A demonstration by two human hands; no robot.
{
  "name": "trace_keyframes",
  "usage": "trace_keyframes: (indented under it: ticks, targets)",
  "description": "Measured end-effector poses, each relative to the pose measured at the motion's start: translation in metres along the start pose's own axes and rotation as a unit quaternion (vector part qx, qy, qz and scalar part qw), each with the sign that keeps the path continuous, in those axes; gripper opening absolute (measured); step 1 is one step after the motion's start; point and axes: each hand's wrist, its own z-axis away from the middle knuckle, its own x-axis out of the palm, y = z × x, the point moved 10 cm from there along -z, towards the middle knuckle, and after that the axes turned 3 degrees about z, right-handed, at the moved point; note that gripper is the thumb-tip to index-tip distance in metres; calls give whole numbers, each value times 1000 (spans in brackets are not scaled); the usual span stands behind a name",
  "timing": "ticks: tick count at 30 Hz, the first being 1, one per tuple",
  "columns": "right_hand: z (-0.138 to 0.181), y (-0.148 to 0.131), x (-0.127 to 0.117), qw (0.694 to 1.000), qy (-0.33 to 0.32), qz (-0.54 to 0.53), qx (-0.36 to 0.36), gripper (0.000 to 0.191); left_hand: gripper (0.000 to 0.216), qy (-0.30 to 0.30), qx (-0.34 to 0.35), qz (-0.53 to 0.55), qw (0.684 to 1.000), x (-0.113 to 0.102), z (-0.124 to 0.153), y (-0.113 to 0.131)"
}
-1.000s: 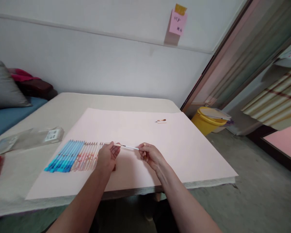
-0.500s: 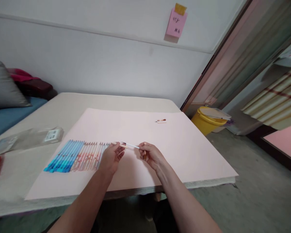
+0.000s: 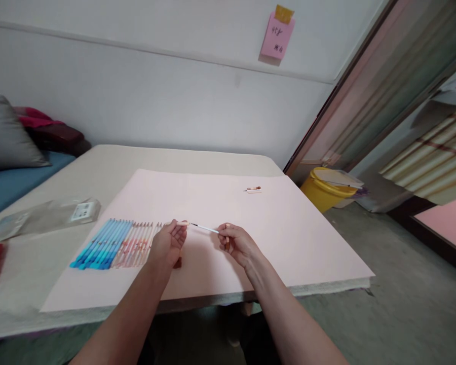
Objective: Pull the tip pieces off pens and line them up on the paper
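Holding a pale pen barrel (image 3: 182,223), the left hand (image 3: 168,246) is curled almost closed, and only the tip of the barrel shows past its fingers. A thin white refill (image 3: 205,228) comes out of this barrel and goes to the right hand (image 3: 237,242). This hand pinches the far end of the refill between thumb and forefinger, with the other fingers folded in. Both forearms reach forward from the lower edge of the view, and the hands stay a little above the pink paper sheet (image 3: 289,238) on the tabletop (image 3: 110,157). They are just to the right of the row of pens (image 3: 112,244), which lies flat on the sheet with the blue ones at its left. The left hand partly covers the right end of this row. A small pen part (image 3: 253,189) lies well to the right of the row and further back.
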Motion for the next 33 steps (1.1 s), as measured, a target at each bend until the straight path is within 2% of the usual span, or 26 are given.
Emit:
trace_keyframes:
  ticks: [15, 23, 33]
  targets:
    - [-1, 0, 1, 1000, 2, 11, -5, 10, 3, -17, 3, -7, 1000, 4, 2, -1]
    - [-1, -1, 0, 1000, 10, 18, -12, 11, 3, -36, 39, -35, 998, 9, 7, 4]
    - [-2, -4, -2, 998, 35, 44, -34, 10, 7, -21, 19, -54, 998, 8, 6, -11]
